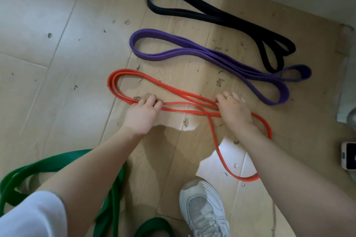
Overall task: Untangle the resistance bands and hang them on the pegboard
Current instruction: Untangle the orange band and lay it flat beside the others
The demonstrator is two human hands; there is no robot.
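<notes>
red band (181,94): on the cardboard floor (57,63), folded in loops, strands crossing between my hands
left hand (143,111): my fingers curled closed on the red band
right hand (234,108): pressed down on the red band, grip unclear
purple band (192,52): just beyond red band
black band (212,13): beyond purple
green band (111,188): nearer me, left of red band
shoe (204,208): near red band's lower loop

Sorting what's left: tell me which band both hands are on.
The red band, thinnest; left hand and right hand press it. Black, purple and green lie untouched.
</notes>
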